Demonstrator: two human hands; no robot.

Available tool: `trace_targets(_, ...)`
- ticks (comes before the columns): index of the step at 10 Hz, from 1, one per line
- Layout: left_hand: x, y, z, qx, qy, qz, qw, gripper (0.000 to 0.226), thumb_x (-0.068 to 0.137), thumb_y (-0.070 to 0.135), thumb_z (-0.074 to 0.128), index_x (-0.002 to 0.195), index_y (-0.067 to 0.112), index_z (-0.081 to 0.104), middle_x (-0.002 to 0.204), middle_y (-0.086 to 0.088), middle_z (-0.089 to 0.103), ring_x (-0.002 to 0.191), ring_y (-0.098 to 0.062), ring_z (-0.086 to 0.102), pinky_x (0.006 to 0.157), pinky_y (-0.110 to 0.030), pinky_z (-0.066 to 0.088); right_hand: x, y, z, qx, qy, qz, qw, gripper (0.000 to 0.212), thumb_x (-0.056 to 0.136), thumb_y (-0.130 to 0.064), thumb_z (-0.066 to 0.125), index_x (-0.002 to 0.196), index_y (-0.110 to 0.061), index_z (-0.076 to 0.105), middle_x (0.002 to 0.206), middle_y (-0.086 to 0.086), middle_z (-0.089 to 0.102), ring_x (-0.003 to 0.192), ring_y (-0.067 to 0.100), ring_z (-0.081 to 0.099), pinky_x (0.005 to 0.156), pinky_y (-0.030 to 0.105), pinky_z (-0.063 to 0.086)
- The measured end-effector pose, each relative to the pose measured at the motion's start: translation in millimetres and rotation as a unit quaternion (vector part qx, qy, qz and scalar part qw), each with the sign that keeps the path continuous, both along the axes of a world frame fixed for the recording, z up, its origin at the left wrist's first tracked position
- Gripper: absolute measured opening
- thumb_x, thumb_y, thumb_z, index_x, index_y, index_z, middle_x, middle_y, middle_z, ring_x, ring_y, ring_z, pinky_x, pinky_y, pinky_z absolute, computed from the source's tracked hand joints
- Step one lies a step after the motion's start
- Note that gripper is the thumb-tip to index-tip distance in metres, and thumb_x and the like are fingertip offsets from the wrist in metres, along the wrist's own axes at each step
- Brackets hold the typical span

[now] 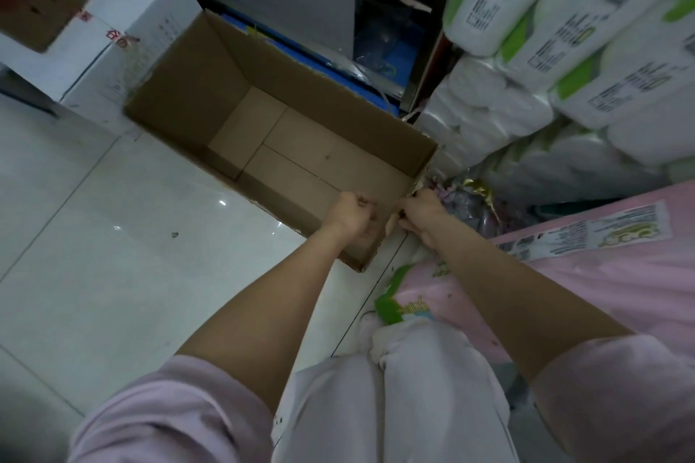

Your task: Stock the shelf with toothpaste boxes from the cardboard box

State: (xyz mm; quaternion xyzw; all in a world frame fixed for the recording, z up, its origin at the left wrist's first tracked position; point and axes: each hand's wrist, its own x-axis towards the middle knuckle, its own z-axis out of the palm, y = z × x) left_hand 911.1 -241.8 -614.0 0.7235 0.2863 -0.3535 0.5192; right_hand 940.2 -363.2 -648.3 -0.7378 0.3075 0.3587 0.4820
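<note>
Two bare hands are seen at the near corner of an open cardboard box [286, 132] set on a glossy pale tiled floor [94, 237]; only the brown bottom flaps show inside the box. The left hand [351, 216] is curled over the near wall of the box, fingers hooked on its edge, and the right hand [423, 210] is closed on the corner just beside it. Stacked packs of white paper rolls [545, 60] wrapped in plastic with green print are piled to the right, touching or nearly touching the box. A pink pack [601, 274] lies at the lower right. A white carton [124, 49] stands to the left, and a dark shelf base [376, 49] is seen behind the box, with no toothpaste boxes to be made out
</note>
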Motion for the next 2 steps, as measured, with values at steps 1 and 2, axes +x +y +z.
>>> trace_targets(1,5.9,10.2,30.1,-0.001,0.003,0.044,0.999,0.021,0.100,0.017,0.043,0.116,0.010,0.055,0.111,-0.011,0.063,0.077,-0.020,0.063,0.060,-0.023,0.049,1.2,1.6,22.5,0.014,0.027,-0.008,0.999,0.016,0.090,-0.001,0.049,0.106,0.001,0.052,0.087,0.016,0.056,0.085,0.028,0.058,0.070,0.034,0.051)
trace_targets(2,6.7,23.1,61.8,-0.027,0.039,0.120,0.992,0.027,0.098,0.018,0.047,0.123,0.009,0.054,0.121,-0.012,0.063,0.087,-0.021,0.064,0.064,-0.024,0.052,-3.4,0.9,51.9,0.025,0.034,-0.018,0.999,0.024,0.093,-0.005,0.048,0.115,-0.001,0.052,0.107,0.022,0.058,0.081,0.026,0.059,0.066,0.030,0.050)
